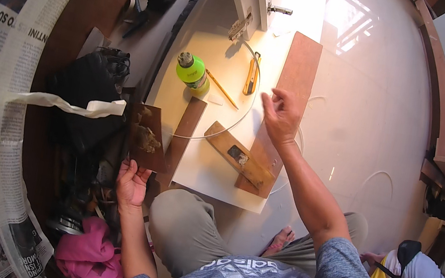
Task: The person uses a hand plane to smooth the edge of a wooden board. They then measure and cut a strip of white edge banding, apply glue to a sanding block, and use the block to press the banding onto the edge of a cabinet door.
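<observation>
My left hand (pixel 132 183) grips the lower edge of a small dark brown panel (pixel 156 154), which has a rough tan smear on its face. My right hand (pixel 281 116) hovers over a long brown board (pixel 300 63), fingers loosely bent and apart, nothing visible in them. Between my hands a wooden hand plane (pixel 221 139) lies aslant, one end on the long board. A narrow brown strip (pixel 188 124) lies beside the panel. Further off are a green bottle (pixel 191 75), a yellow pencil (pixel 222 89) and a yellow utility knife (pixel 252 76).
A white panel (pixel 208 189) lies under these things; a thin pale cable (pixel 254 94) loops across it. A white upright panel with metal hinges (pixel 240 27) stands at the far end. Black bags (pixel 89 93) and pink cloth (pixel 91 252) lie left. Another person (pixel 417 277) is at lower right.
</observation>
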Motion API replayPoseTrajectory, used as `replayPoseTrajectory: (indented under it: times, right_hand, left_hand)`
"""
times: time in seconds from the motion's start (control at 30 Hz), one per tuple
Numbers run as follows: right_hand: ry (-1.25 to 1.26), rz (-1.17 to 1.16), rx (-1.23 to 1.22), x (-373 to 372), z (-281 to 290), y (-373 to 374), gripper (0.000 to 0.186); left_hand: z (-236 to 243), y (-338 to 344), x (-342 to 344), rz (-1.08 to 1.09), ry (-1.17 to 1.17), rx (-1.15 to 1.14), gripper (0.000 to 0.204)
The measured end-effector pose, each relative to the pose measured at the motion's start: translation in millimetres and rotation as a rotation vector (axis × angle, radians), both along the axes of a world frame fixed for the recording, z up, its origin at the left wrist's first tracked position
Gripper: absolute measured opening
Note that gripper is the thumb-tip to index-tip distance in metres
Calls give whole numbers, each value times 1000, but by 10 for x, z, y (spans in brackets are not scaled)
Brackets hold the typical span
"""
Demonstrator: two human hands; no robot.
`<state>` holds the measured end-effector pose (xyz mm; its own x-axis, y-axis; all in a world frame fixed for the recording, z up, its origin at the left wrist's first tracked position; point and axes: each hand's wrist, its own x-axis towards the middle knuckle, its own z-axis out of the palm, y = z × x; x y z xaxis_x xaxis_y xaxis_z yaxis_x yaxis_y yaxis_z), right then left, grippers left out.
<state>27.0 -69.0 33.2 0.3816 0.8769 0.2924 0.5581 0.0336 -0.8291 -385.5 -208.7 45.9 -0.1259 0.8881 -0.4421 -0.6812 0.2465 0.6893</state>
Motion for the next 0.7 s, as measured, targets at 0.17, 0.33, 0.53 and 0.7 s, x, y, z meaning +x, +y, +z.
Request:
replayPoseTrajectory:
  times: [0.17, 0.33, 0.53, 0.7]
  right_hand:
    - [-31, 423, -267, -913, 490, 291, 86]
    - [-41, 347, -174, -1368, 187, 555, 99]
    - [180, 289, -89, -1415, 108, 644, 69]
    - [492, 333, 235, -777, 871, 548, 56]
  left_hand:
    - [-88, -72, 1, 20, -10, 18, 22]
    - [-31, 83, 0, 12, 24, 30, 29]
    - [90, 72, -5, 51, 3, -45, 42]
    - [443, 222, 203, -178, 6, -37, 37]
